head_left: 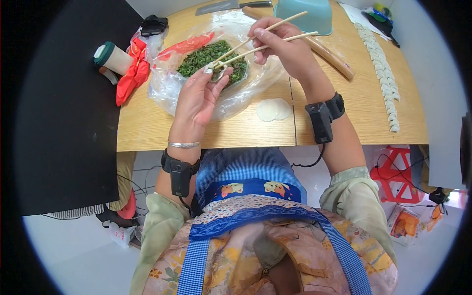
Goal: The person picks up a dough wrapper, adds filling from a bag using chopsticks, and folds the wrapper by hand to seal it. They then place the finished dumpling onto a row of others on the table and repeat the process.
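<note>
Chopped green filling (pixel 204 59) lies in a clear plastic bag (pixel 167 91) spread on the wooden table. Over its near edge, my left hand (pixel 202 93) holds a pale dough wrapper (pixel 218 74), partly hidden by the fingers. My right hand (pixel 280 42) grips a pair of wooden chopsticks (pixel 290 38), whose tips touch the wrapper in my left hand. Two or so round wrappers (pixel 273 109) overlap on the table, nearer to me than the bag.
Rows of folded dumplings (pixel 383 73) line the right side. A rolling pin (pixel 334 61), a teal basin (pixel 306 17) and a cleaver (pixel 216 7) lie at the back. At left stand a green-lidded cup (pixel 115 58) and a red bag (pixel 133 73).
</note>
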`<state>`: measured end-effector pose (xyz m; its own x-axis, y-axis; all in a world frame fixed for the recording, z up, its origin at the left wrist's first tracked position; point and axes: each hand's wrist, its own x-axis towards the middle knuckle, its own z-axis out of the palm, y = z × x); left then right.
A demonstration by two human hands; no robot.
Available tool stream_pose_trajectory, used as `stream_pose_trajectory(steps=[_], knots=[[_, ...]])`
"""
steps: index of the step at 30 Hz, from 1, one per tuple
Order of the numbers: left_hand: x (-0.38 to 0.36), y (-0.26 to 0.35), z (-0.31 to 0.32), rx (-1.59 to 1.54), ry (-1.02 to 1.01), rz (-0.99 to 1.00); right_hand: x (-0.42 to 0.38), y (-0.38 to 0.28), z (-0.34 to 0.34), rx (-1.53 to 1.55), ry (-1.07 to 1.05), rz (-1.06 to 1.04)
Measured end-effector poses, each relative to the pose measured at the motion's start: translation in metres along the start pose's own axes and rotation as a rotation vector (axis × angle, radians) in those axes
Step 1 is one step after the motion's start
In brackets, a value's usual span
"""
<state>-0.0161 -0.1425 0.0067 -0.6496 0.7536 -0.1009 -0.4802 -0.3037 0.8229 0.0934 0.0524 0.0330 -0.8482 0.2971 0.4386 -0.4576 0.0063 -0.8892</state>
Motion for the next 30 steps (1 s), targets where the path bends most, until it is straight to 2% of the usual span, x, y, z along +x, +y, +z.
stream_pose_trajectory(steps=[4, 7, 9, 11, 13, 17, 20, 22, 26, 28, 29, 30], knots=[[0.001, -0.001, -0.002, 0.011, 0.046, 0.011, 0.005, 0.006, -0.008, 0.025, 0.111, -0.015], [0.0, 0.0, -0.002, 0.048, 0.08, 0.019, 0.007, 0.024, -0.008, -0.043, 0.239, 0.061], [0.0, 0.001, -0.001, 0.049, 0.078, 0.032, 0.008, 0.04, 0.001, -0.046, 0.276, 0.27], [-0.001, 0.002, 0.001, 0.05, 0.079, 0.03, 0.007, 0.048, -0.001, -0.111, 0.223, 0.3], [-0.001, 0.003, 0.002, 0.049, 0.084, 0.033, 0.005, 0.046, -0.003, -0.125, 0.213, 0.453], [-0.002, 0.001, 0.004, 0.027, 0.023, 0.044, 0.004, 0.053, -0.005, -0.157, 0.179, 0.452], [-0.003, 0.002, 0.008, -0.009, 0.016, 0.039, 0.001, 0.051, -0.007, -0.126, 0.222, 0.57], [-0.003, 0.003, 0.009, -0.048, 0.017, 0.033, 0.004, 0.041, -0.012, 0.137, 0.206, 0.739], [-0.001, 0.002, 0.004, -0.09, -0.022, 0.03, 0.004, 0.029, -0.007, 0.301, 0.244, 0.782], [-0.001, 0.004, 0.005, -0.091, -0.051, 0.029, 0.003, 0.027, -0.002, 0.402, 0.113, 0.745], [-0.002, 0.003, 0.006, -0.077, -0.011, 0.041, 0.001, 0.026, 0.003, 0.404, 0.113, 0.744], [-0.002, 0.003, 0.007, -0.063, 0.029, 0.054, -0.001, 0.027, 0.007, 0.226, 0.114, 0.595]])
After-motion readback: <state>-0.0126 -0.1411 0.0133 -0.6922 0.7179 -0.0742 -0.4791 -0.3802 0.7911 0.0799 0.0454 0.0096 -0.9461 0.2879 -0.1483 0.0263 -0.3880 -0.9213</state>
